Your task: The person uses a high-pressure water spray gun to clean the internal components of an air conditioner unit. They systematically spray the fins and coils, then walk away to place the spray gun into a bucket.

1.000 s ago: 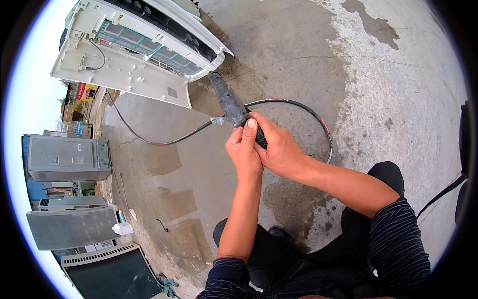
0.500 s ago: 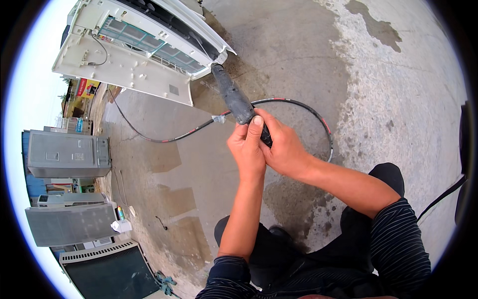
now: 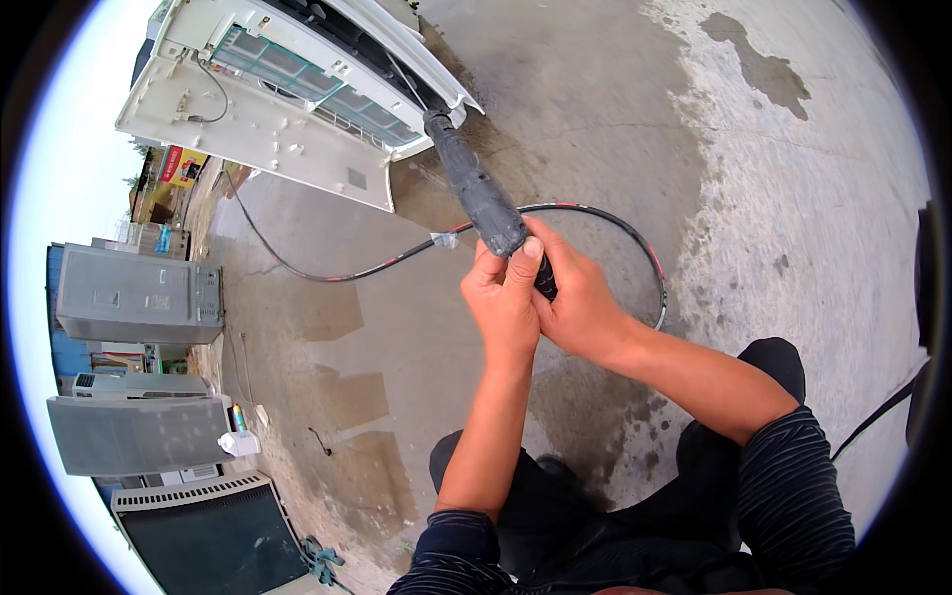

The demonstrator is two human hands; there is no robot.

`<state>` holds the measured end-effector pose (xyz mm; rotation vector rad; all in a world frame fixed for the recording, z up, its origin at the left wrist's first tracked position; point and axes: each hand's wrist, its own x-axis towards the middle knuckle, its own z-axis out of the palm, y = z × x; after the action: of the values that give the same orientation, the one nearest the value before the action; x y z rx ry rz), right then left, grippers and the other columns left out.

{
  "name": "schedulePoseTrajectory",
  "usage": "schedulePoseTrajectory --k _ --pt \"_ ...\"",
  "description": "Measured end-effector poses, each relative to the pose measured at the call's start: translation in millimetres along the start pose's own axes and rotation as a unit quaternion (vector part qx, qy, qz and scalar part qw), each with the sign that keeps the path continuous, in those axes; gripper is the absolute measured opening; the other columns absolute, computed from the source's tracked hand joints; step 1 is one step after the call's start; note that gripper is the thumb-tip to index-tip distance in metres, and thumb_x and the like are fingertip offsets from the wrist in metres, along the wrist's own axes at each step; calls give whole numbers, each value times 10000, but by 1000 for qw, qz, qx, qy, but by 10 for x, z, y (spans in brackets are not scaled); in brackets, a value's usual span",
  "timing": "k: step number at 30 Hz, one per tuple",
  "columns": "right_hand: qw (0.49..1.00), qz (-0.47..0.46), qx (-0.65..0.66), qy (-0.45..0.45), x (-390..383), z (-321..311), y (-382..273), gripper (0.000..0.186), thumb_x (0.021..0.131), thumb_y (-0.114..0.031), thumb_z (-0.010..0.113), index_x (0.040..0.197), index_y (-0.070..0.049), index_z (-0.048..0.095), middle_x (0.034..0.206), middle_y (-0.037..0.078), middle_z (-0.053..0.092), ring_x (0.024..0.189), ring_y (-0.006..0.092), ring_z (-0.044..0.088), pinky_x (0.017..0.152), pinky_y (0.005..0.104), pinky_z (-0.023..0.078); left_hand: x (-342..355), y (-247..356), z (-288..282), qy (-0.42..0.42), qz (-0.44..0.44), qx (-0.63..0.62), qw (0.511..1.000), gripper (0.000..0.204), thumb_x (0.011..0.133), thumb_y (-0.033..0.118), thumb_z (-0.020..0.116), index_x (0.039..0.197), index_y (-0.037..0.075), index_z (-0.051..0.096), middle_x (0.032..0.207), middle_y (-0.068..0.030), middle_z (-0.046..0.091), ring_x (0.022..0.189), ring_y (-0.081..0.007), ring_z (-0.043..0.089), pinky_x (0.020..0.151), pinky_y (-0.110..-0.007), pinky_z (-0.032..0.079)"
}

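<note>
Both my hands grip the near end of a thick black insulated hose (image 3: 474, 183). My left hand (image 3: 504, 297) wraps it from the left, thumb up on the hose end. My right hand (image 3: 575, 297) holds it from the right, just behind. The hose runs up and away to a white air conditioner unit (image 3: 288, 94) lying open on the concrete, its blue-green coil showing. A thin black cable (image 3: 605, 213) with a taped joint loops from my hands around to the right and off to the left across the ground.
Grey air conditioner casings (image 3: 139, 293) stand at the left, with another grey unit (image 3: 134, 431) and a dark grilled one (image 3: 213, 535) below. A small white bottle (image 3: 238, 441) sits beside them. Wet patches mark the concrete (image 3: 754, 69). My knees are at the bottom.
The view has shifted slightly, so the white unit and hose sit a little higher and to the right. My hands keep the same grip on the hose end.
</note>
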<state>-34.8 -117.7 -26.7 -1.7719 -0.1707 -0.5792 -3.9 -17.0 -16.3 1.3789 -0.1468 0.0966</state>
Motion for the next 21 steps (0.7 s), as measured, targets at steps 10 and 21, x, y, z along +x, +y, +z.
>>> schedulePoseTrajectory --k 10,21 --pt "1000 -3 -16 -9 131 2 -54 631 938 -134 764 1481 42 495 1230 283 695 1039 463 715 846 475 594 108 44 -42 -11 0 -17 1000 271 1025 221 757 1094 -41 751 974 -16 723 863 -77 621 774 -242 511" --pt "1000 -26 18 -2 255 -33 -139 652 930 -105 768 1501 22 481 1243 276 690 1071 458 710 861 474 588 136 308 51 -42 5 -34 999 179 988 100 772 1064 -58 737 1231 -35 623 1069 -131 598 914 -296 488"
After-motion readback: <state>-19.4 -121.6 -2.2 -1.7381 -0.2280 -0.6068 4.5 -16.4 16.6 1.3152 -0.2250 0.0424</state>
